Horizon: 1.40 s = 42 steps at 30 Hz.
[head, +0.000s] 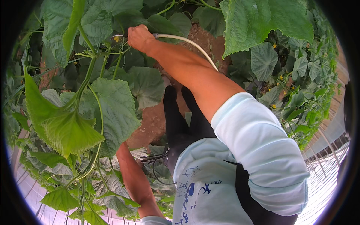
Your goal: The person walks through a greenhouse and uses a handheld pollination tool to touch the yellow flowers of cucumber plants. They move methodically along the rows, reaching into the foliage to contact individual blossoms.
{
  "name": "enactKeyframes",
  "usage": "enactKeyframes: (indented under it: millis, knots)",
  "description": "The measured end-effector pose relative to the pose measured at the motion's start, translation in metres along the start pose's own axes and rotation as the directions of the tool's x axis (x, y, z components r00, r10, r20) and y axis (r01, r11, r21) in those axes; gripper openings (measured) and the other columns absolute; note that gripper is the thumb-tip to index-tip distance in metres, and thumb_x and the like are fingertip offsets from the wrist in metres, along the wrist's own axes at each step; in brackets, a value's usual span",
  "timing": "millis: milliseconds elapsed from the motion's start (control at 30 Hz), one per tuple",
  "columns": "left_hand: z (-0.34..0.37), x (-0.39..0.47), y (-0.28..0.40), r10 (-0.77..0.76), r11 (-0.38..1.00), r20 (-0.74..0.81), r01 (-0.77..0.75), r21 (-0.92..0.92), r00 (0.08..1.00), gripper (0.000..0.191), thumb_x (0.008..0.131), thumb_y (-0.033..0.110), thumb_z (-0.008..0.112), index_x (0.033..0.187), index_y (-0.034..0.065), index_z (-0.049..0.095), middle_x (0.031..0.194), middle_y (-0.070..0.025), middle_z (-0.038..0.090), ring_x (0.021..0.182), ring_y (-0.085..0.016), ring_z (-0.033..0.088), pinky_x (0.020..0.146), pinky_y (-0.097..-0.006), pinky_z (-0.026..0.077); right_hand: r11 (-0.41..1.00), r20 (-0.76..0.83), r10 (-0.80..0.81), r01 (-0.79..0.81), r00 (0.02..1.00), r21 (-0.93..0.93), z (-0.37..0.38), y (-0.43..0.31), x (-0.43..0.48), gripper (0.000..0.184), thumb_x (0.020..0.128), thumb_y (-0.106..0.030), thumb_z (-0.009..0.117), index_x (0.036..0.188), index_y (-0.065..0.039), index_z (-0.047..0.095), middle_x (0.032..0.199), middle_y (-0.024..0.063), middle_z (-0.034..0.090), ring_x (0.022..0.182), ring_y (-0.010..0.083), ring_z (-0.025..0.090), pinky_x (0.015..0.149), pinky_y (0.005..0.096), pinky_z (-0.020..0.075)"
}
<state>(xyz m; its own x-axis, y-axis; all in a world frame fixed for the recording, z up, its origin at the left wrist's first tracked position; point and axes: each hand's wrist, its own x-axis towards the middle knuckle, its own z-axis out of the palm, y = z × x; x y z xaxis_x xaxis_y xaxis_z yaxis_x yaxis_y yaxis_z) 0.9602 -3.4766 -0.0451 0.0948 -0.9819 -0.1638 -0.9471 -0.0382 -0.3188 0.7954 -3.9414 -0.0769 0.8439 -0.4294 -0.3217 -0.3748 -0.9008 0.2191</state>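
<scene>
My right hand [140,38] is closed among cucumber vines, at the top left of centre. A pale hose [187,39] with a grey end fitting [155,35] comes out of the fist on the wrist side and passes behind the forearm. Beyond the knuckles, a thin pale curved piece [117,35] shows beside a yellow flower [116,39]; whether it joins the held thing is unclear. A broad cucumber leaf [112,109] covers my left hand, and only the left forearm [132,174] shows below it. A thick cucumber stem [87,76] stands close to the camera.
Large leaves [264,25] overhang the upper right. More flowering vines [298,84] line the right side. Bare brown soil [152,121] shows around my dark-trousered legs [177,118]. Dark cords [154,157] hang at my waist. Bright ribbed sheeting [320,168] lies at the lower right.
</scene>
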Motion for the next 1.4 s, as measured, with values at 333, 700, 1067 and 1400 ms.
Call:
enactKeyframes:
  millis: [333, 700, 1067, 1400]
  knots:
    - [0.001, 0.016, -0.001, 0.011, 1.000, -0.050, -0.010, 0.020, 0.999, 0.061, 0.109, 0.028, 0.064, 0.166, 0.0116, 0.050, 0.171, -0.0142, 0.047, 0.157, -0.041, 0.044, 0.130, -0.0561, 0.038, 1.000, 0.087, -0.019, 0.018, 0.996, 0.019, -0.012, 0.034, -0.059, 0.024, 0.089, -0.018, 0.079, 0.111, -0.009, 0.081, 0.102, 0.0046, 0.071, 0.100, 0.0214, 0.070, 0.054, 0.0408, 0.0517]
    - [-0.018, 0.061, 0.011, -0.109, 0.955, -0.079, 0.082, -0.286, 0.991, 0.047, 0.106, 0.026, 0.068, 0.150, 0.0109, 0.064, 0.157, -0.0148, 0.061, 0.144, -0.041, 0.056, 0.121, -0.0544, 0.045, 0.963, 0.196, 0.093, -0.139, 0.976, 0.233, -0.054, 0.062, -0.177, 0.031, 0.087, -0.026, 0.084, 0.114, -0.011, 0.082, 0.115, 0.0057, 0.080, 0.108, 0.0276, 0.076, 0.076, 0.0466, 0.0619]
    - [-0.089, 0.099, 0.019, -0.224, 0.733, -0.123, 0.083, -0.675, 0.967, 0.043, 0.100, 0.023, 0.076, 0.139, 0.0038, 0.074, 0.143, -0.0164, 0.074, 0.133, -0.042, 0.067, 0.113, -0.0534, 0.050, 0.488, 0.193, 0.220, -0.279, 0.956, 0.827, -0.138, 0.090, -0.317, 0.056, 0.076, -0.037, 0.082, 0.116, 0.001, 0.071, 0.105, 0.0190, 0.074, 0.101, 0.0436, 0.073, 0.086, 0.0528, 0.0576]
    - [-0.302, 0.124, 0.074, -0.225, 0.668, -0.077, 0.096, -0.738, 0.971, 0.059, 0.099, 0.016, 0.080, 0.151, -0.0036, 0.061, 0.152, -0.0285, 0.063, 0.139, -0.046, 0.060, 0.118, -0.0524, 0.048, 0.299, 0.289, 0.465, -0.456, 0.837, 0.838, -0.181, 0.094, -0.450, 0.057, 0.075, -0.039, 0.083, 0.114, 0.000, 0.067, 0.101, 0.0177, 0.069, 0.097, 0.0433, 0.070, 0.087, 0.0513, 0.0553]
